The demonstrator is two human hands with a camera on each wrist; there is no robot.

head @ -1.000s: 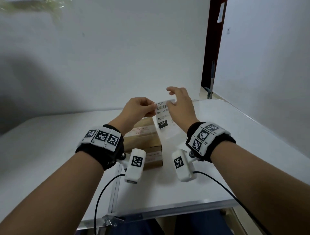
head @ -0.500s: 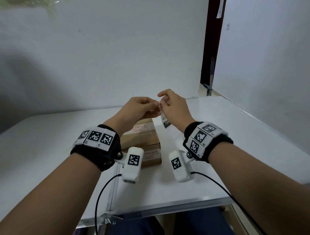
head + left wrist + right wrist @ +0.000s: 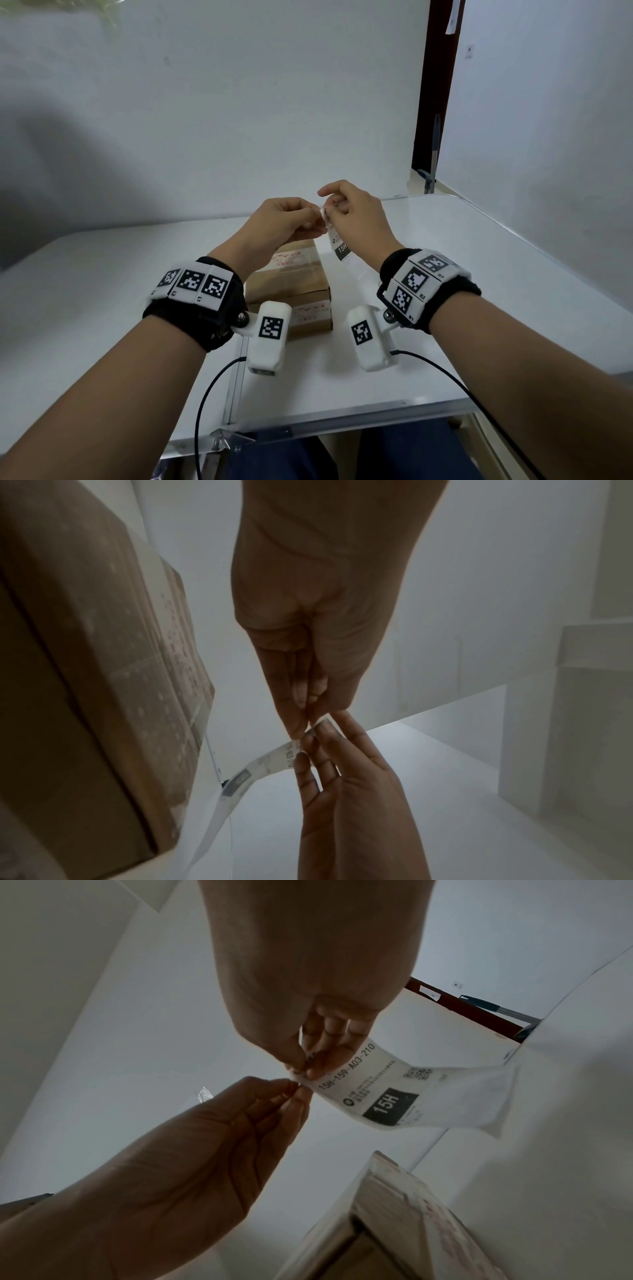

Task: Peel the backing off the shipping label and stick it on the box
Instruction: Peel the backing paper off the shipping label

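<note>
Shipping label (image 3: 404, 1093), white printed paper marked "15H", hangs in the air over the tabletop, just right of the brown cardboard box (image 3: 291, 284), unstuck. Backing separation looks barely begun at one corner; peeling and sticking remain. White tabletop (image 3: 479, 274) meets plain white walls, with a dark door frame far right. Left hand (image 3: 284, 222) and right hand (image 3: 356, 212) both pinch that corner, fingers (image 3: 294, 1093) curled tight.

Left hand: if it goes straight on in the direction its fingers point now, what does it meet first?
Most likely the right hand: the left hand pinches the shipping label fingertip to fingertip with it. Depth is unclear.
</note>
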